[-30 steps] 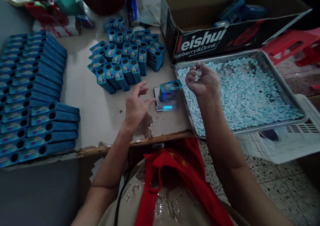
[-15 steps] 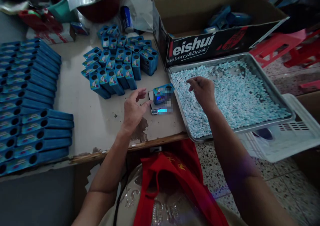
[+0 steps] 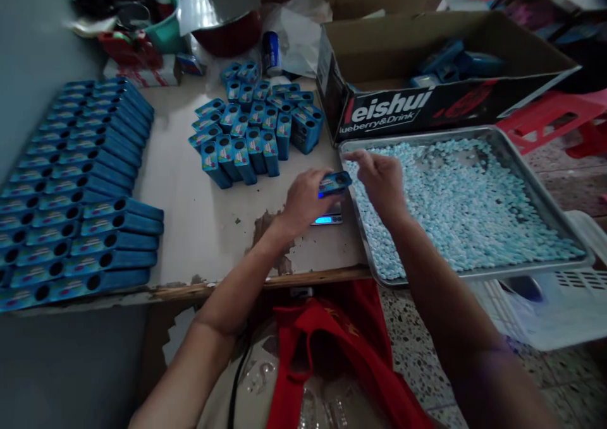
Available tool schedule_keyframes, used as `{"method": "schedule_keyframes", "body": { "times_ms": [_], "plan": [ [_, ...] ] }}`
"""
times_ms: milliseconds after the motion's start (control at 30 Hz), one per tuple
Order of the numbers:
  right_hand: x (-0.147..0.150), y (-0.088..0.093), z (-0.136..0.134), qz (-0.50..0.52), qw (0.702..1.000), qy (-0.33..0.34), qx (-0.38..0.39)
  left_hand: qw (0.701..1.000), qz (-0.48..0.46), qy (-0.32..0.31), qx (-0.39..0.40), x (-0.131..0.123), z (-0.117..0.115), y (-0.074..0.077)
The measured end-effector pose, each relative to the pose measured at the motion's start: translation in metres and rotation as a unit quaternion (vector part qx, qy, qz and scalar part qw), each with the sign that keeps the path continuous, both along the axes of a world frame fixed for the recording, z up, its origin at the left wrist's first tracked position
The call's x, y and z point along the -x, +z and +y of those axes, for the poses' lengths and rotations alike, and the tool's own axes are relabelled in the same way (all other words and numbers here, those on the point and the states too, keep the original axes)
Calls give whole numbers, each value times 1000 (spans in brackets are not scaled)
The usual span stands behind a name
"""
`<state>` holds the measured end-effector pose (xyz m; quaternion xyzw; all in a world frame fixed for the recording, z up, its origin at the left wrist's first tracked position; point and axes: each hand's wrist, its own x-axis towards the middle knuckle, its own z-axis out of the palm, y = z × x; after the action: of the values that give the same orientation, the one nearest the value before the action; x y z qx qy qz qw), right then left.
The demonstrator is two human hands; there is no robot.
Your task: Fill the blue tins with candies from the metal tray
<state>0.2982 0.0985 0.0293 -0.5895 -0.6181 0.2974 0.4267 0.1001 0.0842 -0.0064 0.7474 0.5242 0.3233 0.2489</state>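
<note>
My left hand (image 3: 303, 198) is closed around a blue plastic candy box (image 3: 336, 181) with a round hole in its top. Under the box is a small digital scale (image 3: 327, 219) with a lit blue display; the hand and box cover much of it. My right hand (image 3: 379, 179) is above the left part of a metal tray (image 3: 521, 163) of small pale blue and white candies (image 3: 455, 220). Its fingers are bent together with the index fingertip pointing toward the box, apart from it. What they pinch, if anything, is too small to tell.
Several blue boxes stand upright in a cluster (image 3: 256, 132) mid-table, and rows of them (image 3: 80, 182) fill the left side. Behind the tray, a cardboard carton (image 3: 389, 113) holds more blue boxes. A blue can (image 3: 272, 53) stands at the back. A white plastic basket (image 3: 564, 315) is under the tray.
My left hand has moved from beside the scale to grip the blue box. My right hand has shifted toward the tray's left edge, nearer the box. The camera view has also shifted.
</note>
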Motion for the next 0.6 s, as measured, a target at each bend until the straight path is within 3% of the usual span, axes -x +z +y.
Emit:
{"method": "schedule_keyframes", "body": {
  "times_ms": [67,100,167,233,300,367,467,533,600],
  "plan": [
    [-7,-4,5,110,994,-19,15,1000,18,-7,4,12,1,13],
    [-10,-7,8,158,987,-20,32,1000,22,5,-5,30,0,23],
    [-9,-14,16,221,972,8,77,997,28,65,-41,90,-3,49],
    [4,-20,24,233,962,68,120,988,39,134,-72,167,-5,81],
    [30,-22,33,198,960,143,135,971,56,220,-77,240,-2,111],
    [63,-18,45,104,973,184,94,945,49,319,-61,289,4,133],
    [106,-6,71,-144,974,173,-12,941,34,334,-35,308,2,148],
    [121,2,90,-293,939,178,-34,952,37,297,-62,297,-15,146],
    [124,6,105,-358,911,203,-31,952,46,288,-94,283,-40,139]
  ]
}}
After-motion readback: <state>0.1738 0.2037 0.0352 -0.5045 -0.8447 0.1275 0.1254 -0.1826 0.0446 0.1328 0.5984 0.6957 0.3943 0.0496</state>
